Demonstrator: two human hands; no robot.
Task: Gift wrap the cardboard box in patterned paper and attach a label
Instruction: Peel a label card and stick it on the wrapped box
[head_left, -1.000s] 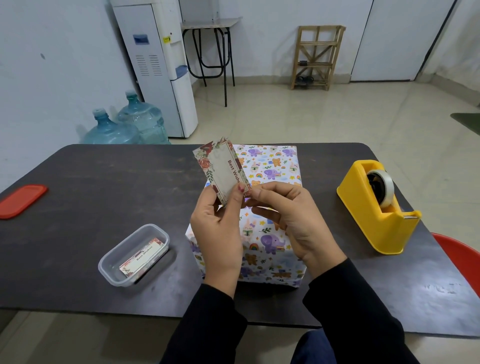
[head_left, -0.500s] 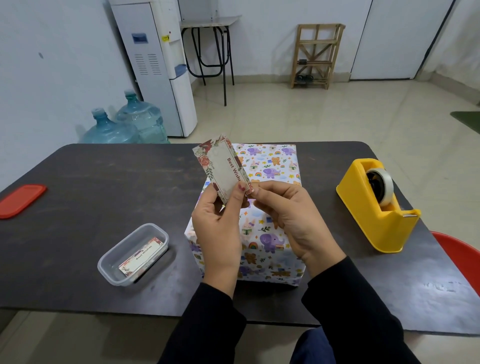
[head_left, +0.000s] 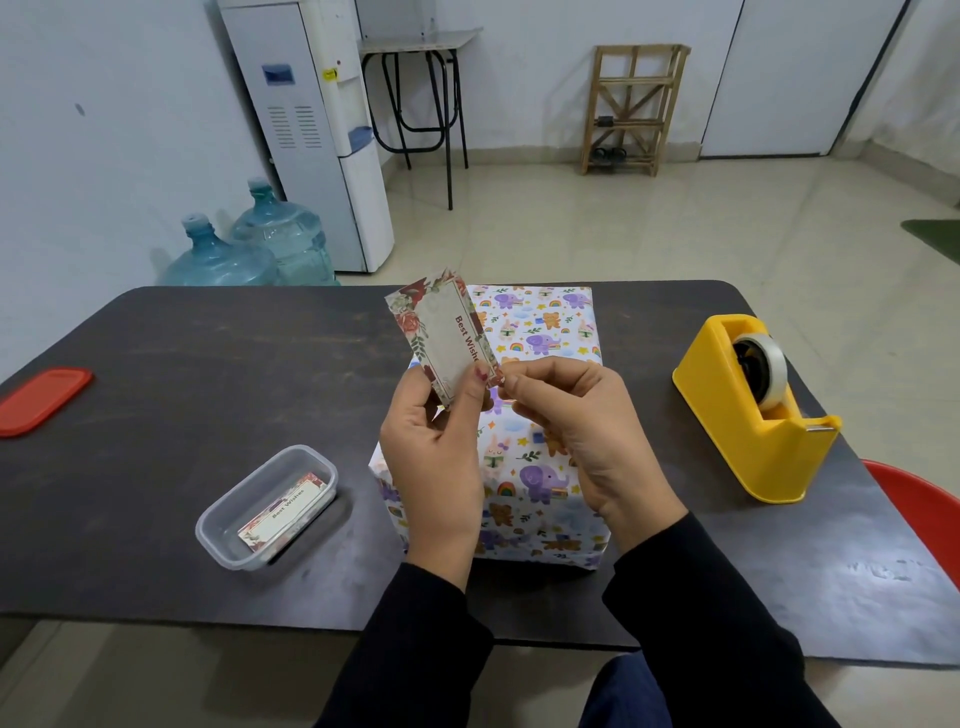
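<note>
The dark worktop (head_left: 208, 364) is matt and scuffed, with rounded corners. At its middle, nearer the front edge, sits the box (head_left: 545, 332), fully wrapped in smooth white paper printed with elephants, bears and rainbows; its edges look crisp, so the wrapping seems done. Toward the right edge stands a glossy yellow plastic dispenser (head_left: 753, 415) with a roll of clear tape. Toward the front left is a clear, round-cornered tub (head_left: 218, 551) holding a spare label (head_left: 285, 512), and a flat red lid (head_left: 44, 400) lies at the left edge.

Over the last second almost nothing has shifted. The left hand (head_left: 431, 467) still holds the label (head_left: 441, 338) upright above the box, its thumb and fingers pinching the lower end. The right hand (head_left: 576, 421) keeps its fingers (head_left: 511, 384) closed on the lower right corner. That suggests the corner is being worked loose, perhaps to peel a backing, and has not yet yielded. The label is a thin, stiff rectangle with a floral border and the words "Best Wishes". It is not yet on the box.
</note>
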